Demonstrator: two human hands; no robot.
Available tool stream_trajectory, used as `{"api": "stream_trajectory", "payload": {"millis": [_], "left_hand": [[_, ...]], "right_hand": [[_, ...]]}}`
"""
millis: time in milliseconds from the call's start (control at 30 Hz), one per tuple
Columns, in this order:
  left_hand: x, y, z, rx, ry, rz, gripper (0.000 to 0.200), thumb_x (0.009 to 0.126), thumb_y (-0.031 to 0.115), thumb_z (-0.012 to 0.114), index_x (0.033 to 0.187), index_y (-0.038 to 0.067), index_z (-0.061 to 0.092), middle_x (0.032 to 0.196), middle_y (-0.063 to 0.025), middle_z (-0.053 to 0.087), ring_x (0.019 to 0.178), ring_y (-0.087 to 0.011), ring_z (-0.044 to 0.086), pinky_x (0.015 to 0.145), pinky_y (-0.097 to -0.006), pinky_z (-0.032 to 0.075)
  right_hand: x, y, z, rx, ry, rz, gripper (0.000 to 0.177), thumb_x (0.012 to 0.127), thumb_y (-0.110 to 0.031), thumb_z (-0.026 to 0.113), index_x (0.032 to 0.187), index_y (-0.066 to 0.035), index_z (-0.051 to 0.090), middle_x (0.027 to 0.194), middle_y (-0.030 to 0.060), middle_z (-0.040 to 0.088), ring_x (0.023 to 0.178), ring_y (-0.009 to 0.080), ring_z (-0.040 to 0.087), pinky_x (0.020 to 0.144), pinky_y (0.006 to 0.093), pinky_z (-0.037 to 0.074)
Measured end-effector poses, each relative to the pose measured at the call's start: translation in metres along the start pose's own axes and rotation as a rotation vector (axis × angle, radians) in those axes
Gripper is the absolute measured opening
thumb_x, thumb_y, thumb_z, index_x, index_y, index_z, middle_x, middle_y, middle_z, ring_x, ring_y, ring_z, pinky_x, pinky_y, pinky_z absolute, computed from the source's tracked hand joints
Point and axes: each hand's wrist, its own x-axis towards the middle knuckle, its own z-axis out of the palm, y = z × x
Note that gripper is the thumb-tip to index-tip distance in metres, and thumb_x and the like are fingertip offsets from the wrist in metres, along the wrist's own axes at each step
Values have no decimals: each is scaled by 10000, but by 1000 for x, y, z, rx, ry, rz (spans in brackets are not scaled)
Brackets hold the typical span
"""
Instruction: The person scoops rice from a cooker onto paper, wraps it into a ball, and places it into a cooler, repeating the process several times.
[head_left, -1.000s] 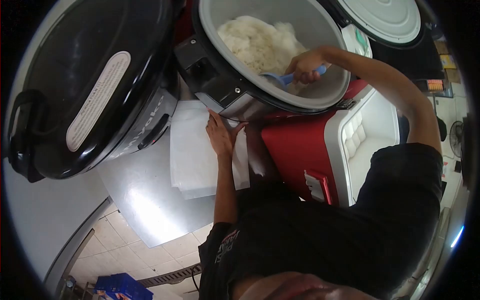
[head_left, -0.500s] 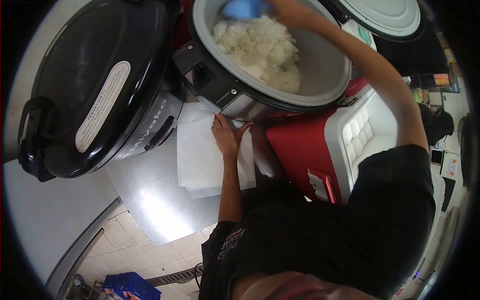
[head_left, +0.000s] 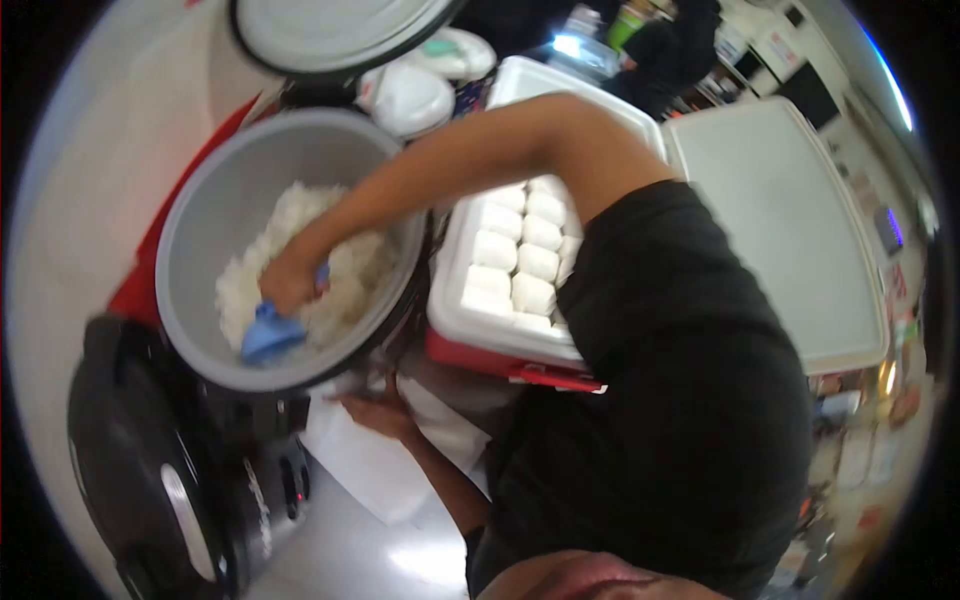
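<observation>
The left hand (head_left: 380,412) is resting spread-fingered at lower centre, apparently gripping nothing, on white paper sheets (head_left: 365,465) too overlapped to count. The right hand (head_left: 290,282), left of centre, is grasping one blue scoop (head_left: 270,335) over the rice (head_left: 300,208) in one open rice cooker (head_left: 238,170), where keeping it level should limit spills. One closed rice cooker (head_left: 125,460) is standing at lower left, and one red-and-white cooler (head_left: 455,300) is holding at least nine white bundles (head_left: 495,250) at upper centre.

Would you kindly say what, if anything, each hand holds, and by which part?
The right hand grips the blue scoop by its handle; the left hand rests on white sheets, no grip visible.
</observation>
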Motion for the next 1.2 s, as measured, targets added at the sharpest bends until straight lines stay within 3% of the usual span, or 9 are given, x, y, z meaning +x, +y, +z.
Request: {"api": "stream_trajectory", "payload": {"millis": [133,333,533,867,933,967,1067,1133,1200], "left_hand": [[3,8,7,83,-16,30,1315,523,457,868,1421,-116,97,1158,-313,534,1057,-465,521,875,-470,434],[6,26,-10,152,-114,-160,1378,502,527,850,1423,-117,54,1204,-360,499,1058,-481,523,877,-493,432],[-1,15,-12,212,-83,-58,1346,545,456,853,1431,-97,3,1284,-371,430,1153,-482,463,960,-478,394],[-7,-22,18,335,-75,-49,1049,583,481,833,1313,-121,381,1247,-278,510,1154,-426,477,1011,-451,347],[7,1,-7,163,-144,-152,1236,555,603,780,1387,-117,217,1235,-307,491,1126,-430,480,957,-452,378],[7,2,-11,140,-122,-138,1278,547,590,790,1411,-107,157,1235,-305,490,1108,-427,486,943,-451,384],[9,13,-13,263,-169,-246,1327,537,575,804,1432,-84,79,1247,-303,482,1096,-420,490,942,-447,383],[8,13,-13,266,-144,-225,1339,530,545,822,1435,-75,54,1205,-305,500,1077,-421,496,924,-445,388],[9,10,-15,277,-128,-196,1354,524,515,841,1439,-66,29,1163,-307,517,1057,-422,502,907,-442,392]], "right_hand": [[12,36,2,-336,574,31,436,771,-203,589,1141,23,542,869,182,663,788,327,658,731,449,506],[-20,36,-51,-449,594,-33,397,816,-176,585,1190,-59,524,966,176,661,903,348,648,763,473,511],[126,102,-2,-163,408,-328,358,771,-188,563,1103,-56,536,870,190,640,812,338,640,762,460,499],[-3,75,-53,-115,-584,-160,302,905,-344,505,948,-61,601,707,77,585,579,179,550,509,336,463],[-50,34,-76,36,-480,8,339,875,-180,573,1171,-17,557,714,95,599,598,205,591,550,351,501],[-48,43,-80,205,-454,107,565,847,-184,547,1346,36,398,1156,238,582,948,326,610,777,417,509],[-5,110,-88,309,-127,212,538,829,-207,583,1307,10,462,1117,192,610,925,303,615,782,412,506],[63,171,-75,-1194,34,-834,476,826,-193,572,1256,-2,506,1075,161,621,919,309,609,793,422,495],[63,150,-55,-981,156,-518,440,825,-188,559,1222,-2,523,1083,154,619,920,313,605,813,414,487]]}}
